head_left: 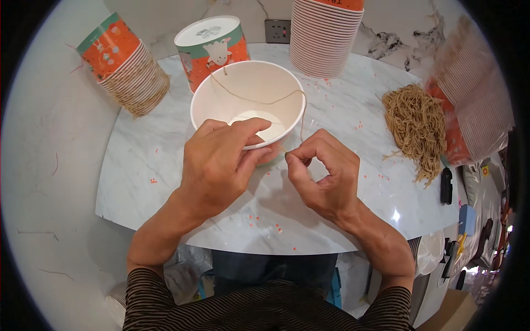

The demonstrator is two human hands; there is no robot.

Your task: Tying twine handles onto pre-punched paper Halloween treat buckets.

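Note:
A white-lined paper bucket (pixel 243 84) is tilted toward me in the middle of the table, its mouth facing up. My left hand (pixel 214 160) grips its near rim, fingers inside and thumb outside. A tan string (pixel 265 103) comes from a small hole near the far rim, crosses the mouth and drops over the right side of the rim. Just right of the bucket, my right hand (pixel 327 174) pinches the string between thumb and index finger. A short piece of string stretches between the pinch and the bucket's near wall, where my left fingers hide its end.
A stack of strung buckets (pixel 130 74) leans at the far left. Behind my bucket stands an orange-and-green bucket (pixel 193 60), bottom up. A tall bucket stack (pixel 326 38) is near the wall socket (pixel 277 31). At right lie a string bundle (pixel 414 124) and plastic-wrapped buckets (pixel 475 105).

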